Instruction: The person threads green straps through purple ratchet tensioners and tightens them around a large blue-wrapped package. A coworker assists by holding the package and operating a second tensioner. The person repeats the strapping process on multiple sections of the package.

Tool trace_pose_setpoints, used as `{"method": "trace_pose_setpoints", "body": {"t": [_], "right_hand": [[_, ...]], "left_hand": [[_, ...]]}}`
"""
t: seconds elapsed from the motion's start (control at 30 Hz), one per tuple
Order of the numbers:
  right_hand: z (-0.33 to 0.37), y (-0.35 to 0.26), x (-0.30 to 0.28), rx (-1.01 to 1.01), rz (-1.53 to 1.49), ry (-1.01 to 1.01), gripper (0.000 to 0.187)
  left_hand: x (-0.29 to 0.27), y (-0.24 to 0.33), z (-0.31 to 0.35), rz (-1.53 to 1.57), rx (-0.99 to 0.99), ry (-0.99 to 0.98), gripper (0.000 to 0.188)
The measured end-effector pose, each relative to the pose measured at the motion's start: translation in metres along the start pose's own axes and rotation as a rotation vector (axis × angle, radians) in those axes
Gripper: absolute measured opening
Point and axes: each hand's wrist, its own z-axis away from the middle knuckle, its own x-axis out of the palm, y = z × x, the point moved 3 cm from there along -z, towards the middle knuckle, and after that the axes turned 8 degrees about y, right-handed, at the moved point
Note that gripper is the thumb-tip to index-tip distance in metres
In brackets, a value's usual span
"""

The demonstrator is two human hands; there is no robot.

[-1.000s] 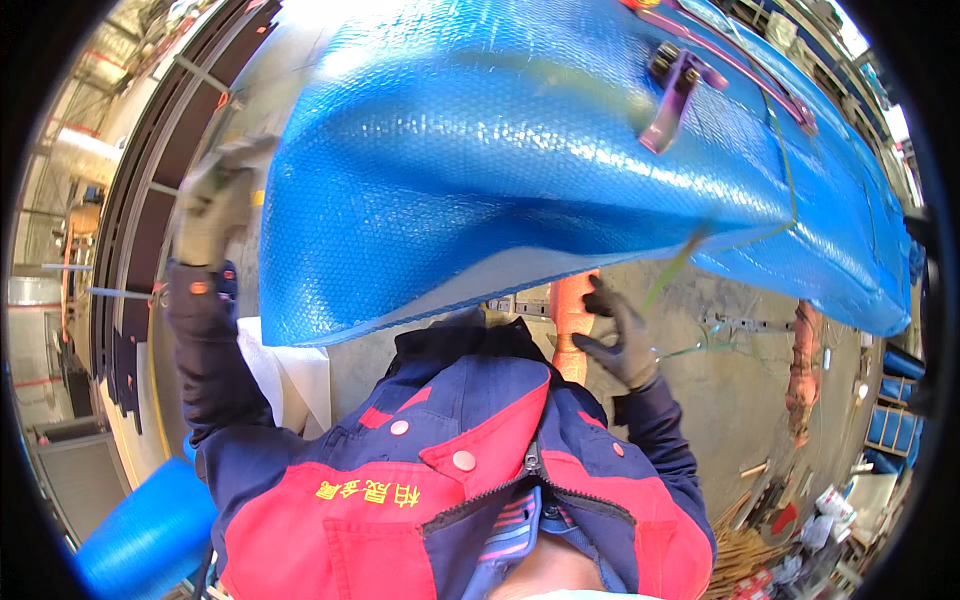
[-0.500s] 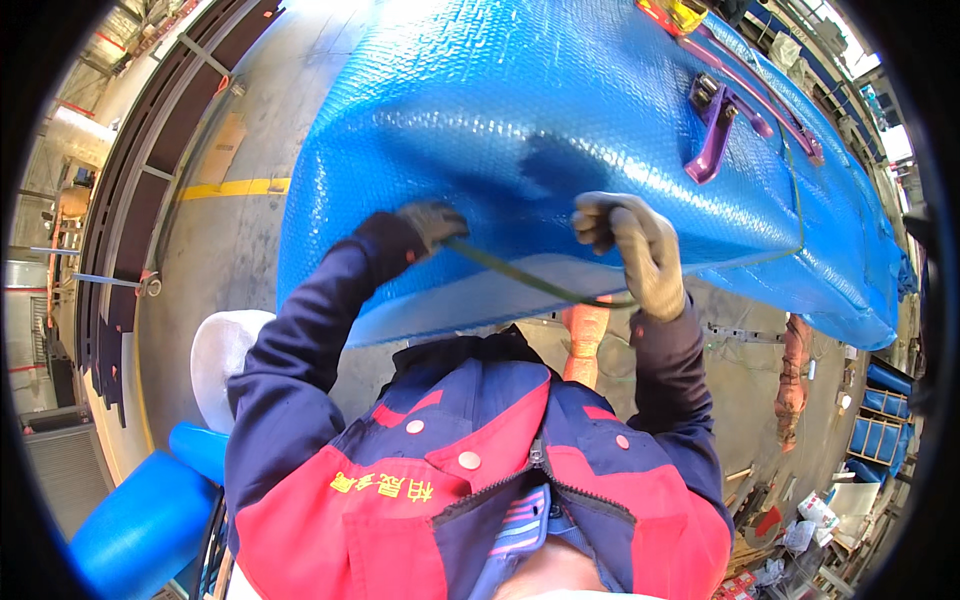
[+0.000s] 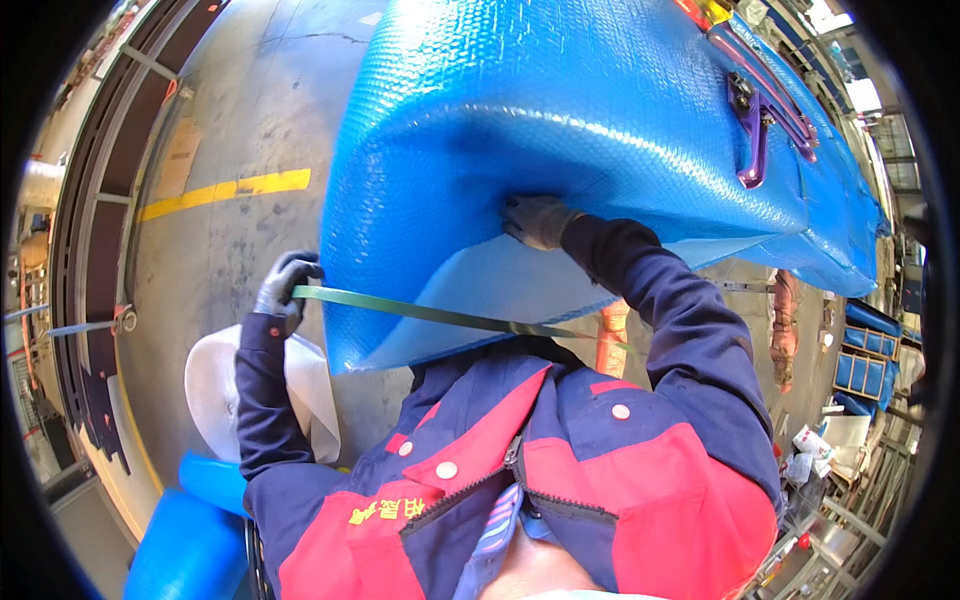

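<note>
A large bundle covered in blue bubble wrap (image 3: 430, 130) fills the space before me. My left hand (image 3: 288, 285), in a grey glove, is closed on the end of a green packing strap (image 3: 420, 310) just off the bundle's left corner. From there the strap runs slackly rightward in front of my chest. My right hand (image 3: 540, 220), gloved too, lies against the wrap's near end, where the film dents inward; its fingers look stretched out, pressing the surface. Beneath it hangs a paler flap of wrap (image 3: 490, 280).
Purple-handled tools (image 3: 757, 130) lie on the bundle at the right. Orange-wrapped supports (image 3: 612, 335) stand below it. A white foam roll (image 3: 215, 390) and blue rolls (image 3: 185, 540) are at my lower left. Dark metal profiles (image 3: 115, 150) line the left, beyond a yellow floor line (image 3: 230, 193).
My left hand has moved left and down, drawing the strap past the bundle's corner. My right hand has left the strap's right part and reached leftward onto the wrap.
</note>
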Motion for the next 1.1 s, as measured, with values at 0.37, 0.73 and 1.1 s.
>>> {"method": "trace_pose_setpoints", "body": {"t": [0.37,0.73,1.1], "right_hand": [[-0.023,-0.031,0.027,0.292,0.085,-0.041,0.055],[0.255,-0.014,-0.007,1.039,-0.822,1.164,0.033],[0.208,-0.024,0.087,0.783,-1.321,0.136,0.084]], "left_hand": [[0.111,0.007,-0.087,0.194,0.116,-0.689,0.038],[0.214,0.082,-0.152,0.205,0.687,-0.364,0.064],[0.228,0.095,-0.159,-0.229,1.227,-0.488,0.063]]}}
